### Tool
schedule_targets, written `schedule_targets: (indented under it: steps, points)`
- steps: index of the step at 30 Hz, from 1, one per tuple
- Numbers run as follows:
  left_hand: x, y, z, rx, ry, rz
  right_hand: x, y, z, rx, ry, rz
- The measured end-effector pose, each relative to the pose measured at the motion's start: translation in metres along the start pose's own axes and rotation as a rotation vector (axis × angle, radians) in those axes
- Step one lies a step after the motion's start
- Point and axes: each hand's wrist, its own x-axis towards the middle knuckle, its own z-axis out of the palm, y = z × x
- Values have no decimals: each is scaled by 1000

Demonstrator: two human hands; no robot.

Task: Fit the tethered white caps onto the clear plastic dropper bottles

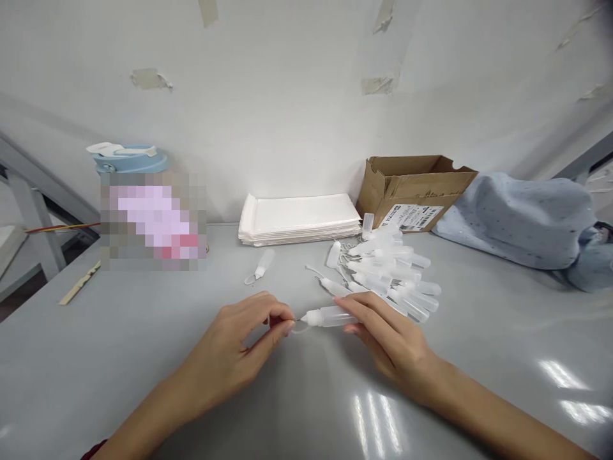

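A translucent plastic needle-tip bottle (pixel 330 316) lies sideways between my two hands, its tip pointing left. My right hand (pixel 390 332) is closed around the rear of its body, thumb below and fingers above. At the needle tip, the fingertips of my left hand (pixel 256 329) are pinched together on the small cap, which they mostly hide. A thin white strap (pixel 301 330) loops from the bottle's neck to those fingertips. Beyond my right hand lies a heap of similar bottles (pixel 383 268), several with bare needles. One separate capped bottle (pixel 263 263) rests past my left hand.
White padded envelopes (pixel 301 217) are stacked by the wall. An open cardboard box (pixel 416 191) stands behind the bottle heap, with pale blue fabric (pixel 522 217) to its right. At the back left are a blue-lidded container (pixel 131 160), a blurred-out pinkish item (pixel 153 217) and a wooden stick (pixel 80 283).
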Motion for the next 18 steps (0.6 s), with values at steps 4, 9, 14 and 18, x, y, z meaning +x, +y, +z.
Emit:
schedule_targets:
  steps: [4, 9, 14, 18]
  points:
    - [-1, 1, -1, -4, 10, 19, 1, -2, -2, 60, 45, 37]
    - [-2, 2, 0, -26, 44, 29, 2, -3, -3, 77, 70, 50]
    - [-3, 1, 3, -55, 55, 70, 1, -3, -1, 103, 77, 41]
    - [-3, 2, 6, -59, 62, 68, -3, -3, 1, 144, 86, 45]
